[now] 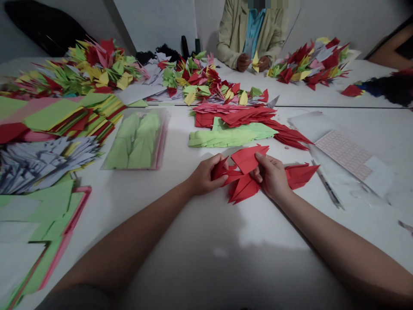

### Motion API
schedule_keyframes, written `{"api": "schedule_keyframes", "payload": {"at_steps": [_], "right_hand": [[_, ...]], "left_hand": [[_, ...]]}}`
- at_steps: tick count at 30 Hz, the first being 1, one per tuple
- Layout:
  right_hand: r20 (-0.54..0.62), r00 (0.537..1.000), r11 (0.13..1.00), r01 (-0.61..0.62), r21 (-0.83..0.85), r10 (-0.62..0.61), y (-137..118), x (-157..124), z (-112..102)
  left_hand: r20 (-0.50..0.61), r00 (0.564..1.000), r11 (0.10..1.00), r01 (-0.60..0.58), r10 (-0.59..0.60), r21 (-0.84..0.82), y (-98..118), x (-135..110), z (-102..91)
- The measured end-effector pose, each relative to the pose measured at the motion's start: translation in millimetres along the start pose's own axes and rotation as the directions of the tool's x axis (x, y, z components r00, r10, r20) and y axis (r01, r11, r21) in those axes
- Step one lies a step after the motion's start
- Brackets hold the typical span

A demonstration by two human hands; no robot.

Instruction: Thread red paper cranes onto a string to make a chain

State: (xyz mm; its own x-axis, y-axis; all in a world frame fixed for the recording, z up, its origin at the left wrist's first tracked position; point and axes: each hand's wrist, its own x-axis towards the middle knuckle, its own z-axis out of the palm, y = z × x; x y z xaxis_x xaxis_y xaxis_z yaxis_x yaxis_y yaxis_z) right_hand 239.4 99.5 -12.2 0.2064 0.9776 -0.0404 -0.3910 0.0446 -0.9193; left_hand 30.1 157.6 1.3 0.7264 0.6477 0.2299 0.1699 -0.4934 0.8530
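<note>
**Holding red paper crane [248, 158] in left hand [206, 175] and right hand [270, 176]**

White table [180, 224] fills the scene, with a seam [332, 106] running across it beyond the red paper crane. Big heaps of folded paper cranes [97, 69] in red, yellow, green and pink sit past the crane, to its far left. Second heap of cranes [309, 64] sits to its far right. Co-worker [248, 38] in beige jacket sits straight beyond the crane, across the seam, with their own hands [243, 62] on a yellow paper piece [255, 63].

Left of the crane: stacked colored paper [54, 116], gray-white folded pieces [41, 165], a clear sleeve of green paper [137, 140], and a pink-edged tray [75, 206] of paper sheets nearer the person.

Straight beyond the crane: green folded strips [232, 137] lying against a pile of red folded pieces [235, 116]. To its right: pink-printed sheet [343, 154], with a thin gray strip [325, 185] beside it, too blurred to identify.

Grip: narrow on both sides. Both hands pinch the red paper, one on each side of the crane's middle, which is held just above the table. Red flaps stick out past both hands.
</note>
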Motion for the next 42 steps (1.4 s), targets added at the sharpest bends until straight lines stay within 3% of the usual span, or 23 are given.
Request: {"api": "schedule_keyframes", "payload": {"at_steps": [6, 12, 18, 28, 37, 42], "right_hand": [[0.007, 1.000, 1.000, 0.013, -0.020, -0.013, -2, -1, 3], [-0.022, 1.000, 0.999, 0.014, -0.034, -0.015, 1, -2, 2], [-0.017, 0.999, 0.998, 0.031, -0.051, -0.032, 4, -3, 0], [0.014, 0.999, 0.979, 0.041, -0.198, -0.039, 7, -4, -2], [0.111, 0.990, 0.833, 0.135, -0.537, -0.089, -4, -12, 2], [0.114, 0.989, 0.809, 0.142, -0.570, -0.093, -5, -14, 4]], "left_hand": [[-0.048, 0.998, 0.995, 0.031, -0.026, 0.097, 1, 1, 1.8], [-0.224, 0.974, 0.971, 0.092, -0.041, 0.222, -2, 1, 5.6], [-0.388, 0.921, 0.968, 0.102, -0.006, 0.229, -4, 3, 8.1], [-0.478, 0.875, 0.933, 0.109, 0.075, 0.344, -4, 4, 7.0], [-0.549, 0.813, 0.926, 0.031, 0.195, 0.375, -3, 3, 2.3], [-0.521, 0.820, 0.921, -0.017, 0.235, 0.389, -4, 2, 1.7]]}}
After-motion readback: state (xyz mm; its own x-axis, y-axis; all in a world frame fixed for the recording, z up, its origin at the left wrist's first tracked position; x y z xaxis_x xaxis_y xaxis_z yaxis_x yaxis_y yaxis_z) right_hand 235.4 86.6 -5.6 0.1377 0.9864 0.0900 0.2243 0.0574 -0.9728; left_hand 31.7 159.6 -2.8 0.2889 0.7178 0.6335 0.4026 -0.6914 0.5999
